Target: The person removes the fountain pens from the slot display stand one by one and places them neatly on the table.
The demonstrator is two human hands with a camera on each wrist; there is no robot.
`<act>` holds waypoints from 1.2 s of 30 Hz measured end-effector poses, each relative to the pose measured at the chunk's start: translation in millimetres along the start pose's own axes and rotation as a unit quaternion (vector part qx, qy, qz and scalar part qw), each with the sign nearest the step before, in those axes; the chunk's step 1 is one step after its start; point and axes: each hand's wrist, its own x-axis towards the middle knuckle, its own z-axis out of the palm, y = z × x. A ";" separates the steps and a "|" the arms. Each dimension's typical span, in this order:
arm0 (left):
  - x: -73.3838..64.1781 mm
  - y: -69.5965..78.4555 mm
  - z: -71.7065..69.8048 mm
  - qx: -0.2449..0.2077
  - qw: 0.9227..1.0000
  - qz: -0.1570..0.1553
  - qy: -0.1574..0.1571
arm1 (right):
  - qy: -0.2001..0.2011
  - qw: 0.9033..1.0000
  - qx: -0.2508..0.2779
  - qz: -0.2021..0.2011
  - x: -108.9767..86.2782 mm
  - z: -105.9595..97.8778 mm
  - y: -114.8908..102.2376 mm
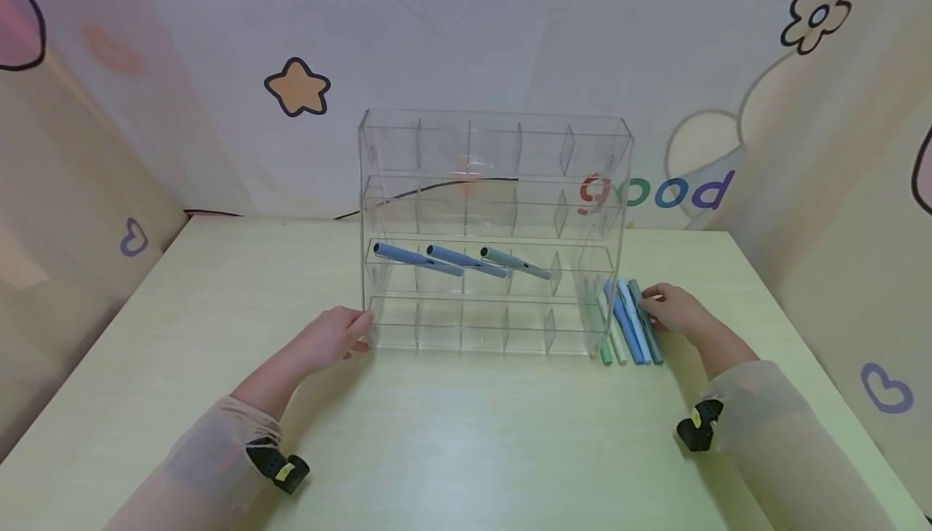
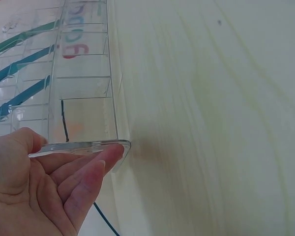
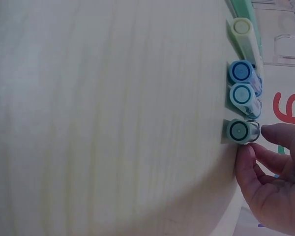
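A clear acrylic rack (image 1: 495,146) with tiered, divided compartments stands on the table. My left hand (image 1: 331,338) grips its lower left side, the thumb on one face of the clear side panel (image 2: 83,146) and the fingers behind it. Two blue pens (image 1: 408,257) (image 1: 462,259) and a grey-green pen (image 1: 513,262) lie slanted in the second tier from the bottom. Beside the rack's right end, my right hand (image 1: 677,308) pinches a dark grey-green pen (image 3: 239,130) between thumb and fingers. This pen is the outermost of a row lying on the tabletop.
Left of the held pen lie a light blue pen (image 3: 242,94), a blue pen (image 3: 241,72), a pale cream-green pen (image 3: 242,27) and a green pen (image 1: 606,351). A printed curtain (image 1: 495,45) hangs behind the table (image 1: 466,442) and along both sides.
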 end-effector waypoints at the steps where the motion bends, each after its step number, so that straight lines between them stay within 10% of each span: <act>1: 0.6 0.4 -0.3 0.000 1.000 0.001 0.000 | 0.001 1.000 0.000 0.001 0.2 -0.6 0.0; 20: 2.3 2.2 -2.2 -0.004 1.000 0.001 -0.003 | -0.015 0.999 0.028 -0.020 -7.1 -6.1 1.2; 36: 0.4 -2.4 0.5 -0.001 1.000 0.000 -0.006 | 0.073 0.989 0.071 -0.103 -32.5 -18.9 -21.5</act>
